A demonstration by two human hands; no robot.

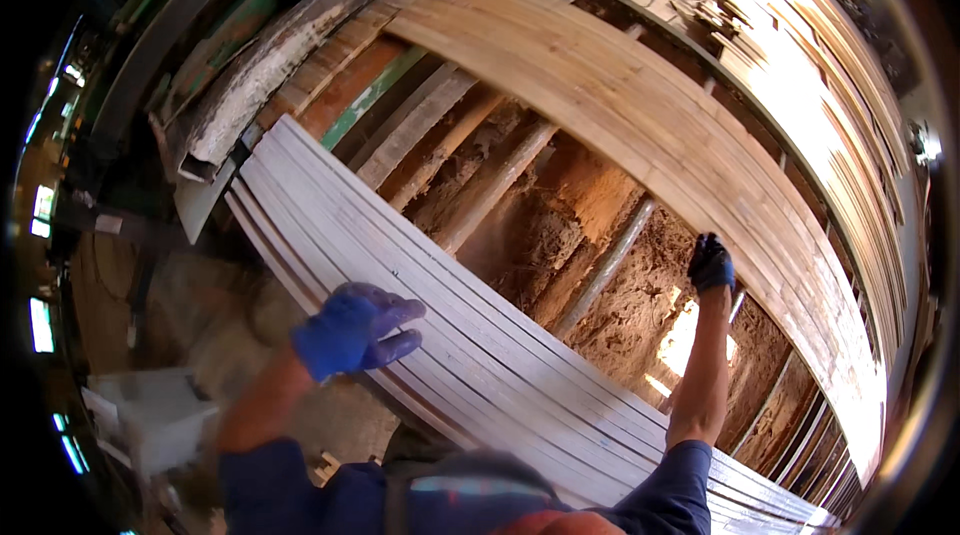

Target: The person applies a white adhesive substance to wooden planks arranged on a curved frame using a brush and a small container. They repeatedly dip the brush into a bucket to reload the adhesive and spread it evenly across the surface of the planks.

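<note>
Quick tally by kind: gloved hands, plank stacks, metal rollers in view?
Gloved hands: 2, the left hand in a blue glove on the near stack of pale planks, the right hand in a dark glove by the far stack of tan planks.
Plank stacks: 2.
Metal rollers: 1, the roller over sawdust.
Total: 5.

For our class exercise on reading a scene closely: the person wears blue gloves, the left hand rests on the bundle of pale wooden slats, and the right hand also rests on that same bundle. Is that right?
Not quite. The head view shows the left hand on the bundle of pale wooden slats, but the right hand is not on that bundle: it reaches across the sawdust-filled gap toward the wide stack of tan boards. The blue gloves are correct.
</note>
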